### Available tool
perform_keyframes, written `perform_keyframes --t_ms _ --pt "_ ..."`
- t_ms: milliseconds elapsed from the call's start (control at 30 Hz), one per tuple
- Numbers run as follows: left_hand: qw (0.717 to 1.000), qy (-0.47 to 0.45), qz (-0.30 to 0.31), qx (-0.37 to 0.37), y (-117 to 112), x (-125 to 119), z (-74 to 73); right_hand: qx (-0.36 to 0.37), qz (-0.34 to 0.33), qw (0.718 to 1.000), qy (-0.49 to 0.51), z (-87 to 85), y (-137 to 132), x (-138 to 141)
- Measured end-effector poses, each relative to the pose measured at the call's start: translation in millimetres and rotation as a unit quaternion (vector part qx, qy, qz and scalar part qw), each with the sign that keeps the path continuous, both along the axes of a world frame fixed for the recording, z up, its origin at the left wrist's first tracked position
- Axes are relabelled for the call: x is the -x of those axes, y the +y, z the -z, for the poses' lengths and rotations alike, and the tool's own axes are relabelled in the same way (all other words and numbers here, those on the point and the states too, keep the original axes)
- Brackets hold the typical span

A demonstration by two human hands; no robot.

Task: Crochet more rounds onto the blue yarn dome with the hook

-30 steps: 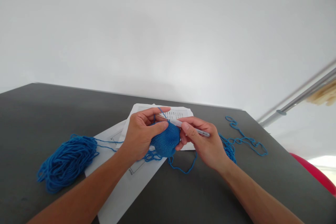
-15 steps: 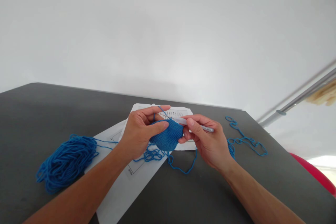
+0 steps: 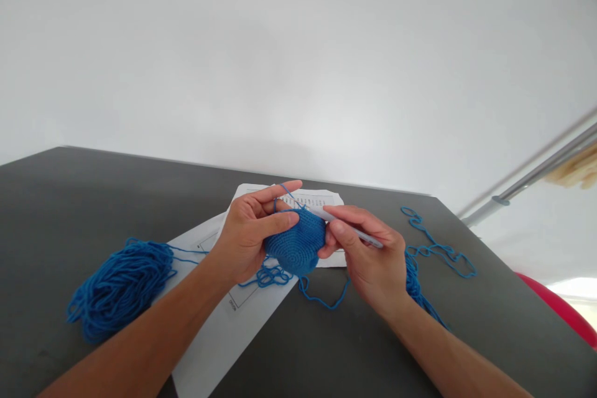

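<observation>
A round blue crochet piece (image 3: 297, 249) is pinched at its upper edge by my left hand (image 3: 247, 227), thumb in front. Blue working yarn passes over my raised left index finger and runs down to the edge of the piece. My right hand (image 3: 368, 255) holds a pale grey crochet hook (image 3: 359, 234) like a pen, its tip end at the top edge of the piece by the yarn. The tip itself is too small to make out clearly. The right fingers also touch the right side of the piece.
A blue yarn skein (image 3: 124, 289) lies at left on the dark table (image 3: 298, 354), strands running toward my hands. Printed paper sheets (image 3: 224, 336) lie under them. Loose blue yarn (image 3: 438, 249) is at right, partly behind my right hand. A red curved object (image 3: 559, 305) shows beyond the table.
My right hand has shifted slightly right and down, and the hook now tilts more steeply. The crochet piece has turned a little, showing more of its rounded side.
</observation>
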State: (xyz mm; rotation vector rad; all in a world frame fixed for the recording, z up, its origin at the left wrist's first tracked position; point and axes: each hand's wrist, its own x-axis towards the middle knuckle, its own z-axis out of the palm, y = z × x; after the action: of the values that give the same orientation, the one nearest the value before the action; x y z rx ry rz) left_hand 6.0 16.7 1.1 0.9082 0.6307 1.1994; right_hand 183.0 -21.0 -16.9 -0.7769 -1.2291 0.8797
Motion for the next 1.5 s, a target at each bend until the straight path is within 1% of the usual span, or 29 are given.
perform_keyframes --t_ms 100,200,267,367,500,600,700,867,1000,1100,1300,1500 --pt "1.000 0.006 -0.014 -0.001 0 -1 0.5 -0.040 0.036 0.998 -0.036 -2.7 -4 5" --pt "1.000 0.002 -0.020 0.000 -1 -2 0.2 -0.067 0.046 0.995 -0.060 -4.3 -6 6" --pt "1.000 -0.003 -0.018 0.004 -1 -2 -0.7 -0.068 0.047 0.994 -0.068 -4.9 -7 5" --pt "1.000 -0.003 -0.011 0.012 -2 -1 -2.8 -0.052 0.033 0.996 -0.059 -4.8 -7 3" --pt "1.000 0.004 -0.009 0.020 -2 1 -4.9 -0.032 -0.011 0.999 -0.027 -3.7 -4 -1" --pt "1.000 0.000 -0.009 0.019 -2 2 -5.4 -0.032 -0.038 0.999 -0.023 -5.5 -2 -6" --pt "1.000 0.002 -0.014 0.018 -2 2 -6.0 -0.043 -0.048 0.997 -0.037 -10.8 0 -12" --pt "0.999 0.011 -0.039 0.015 -2 1 -5.5 -0.059 -0.040 0.992 -0.104 -20.4 0 -20" --pt "0.998 0.023 -0.054 0.004 -1 -1 -3.3 -0.103 -0.027 0.982 -0.159 -23.4 1 -24" --pt "0.997 0.033 -0.066 -0.004 0 -3 -2.3 -0.131 -0.016 0.976 -0.171 -23.3 2 -26" --pt "0.994 0.049 -0.084 -0.041 0 -2 -0.1 -0.145 -0.002 0.971 -0.188 -20.6 2 -26" --pt "0.982 0.108 -0.116 -0.101 2 -2 7.0 -0.149 0.005 0.970 -0.191 -17.2 1 -23"
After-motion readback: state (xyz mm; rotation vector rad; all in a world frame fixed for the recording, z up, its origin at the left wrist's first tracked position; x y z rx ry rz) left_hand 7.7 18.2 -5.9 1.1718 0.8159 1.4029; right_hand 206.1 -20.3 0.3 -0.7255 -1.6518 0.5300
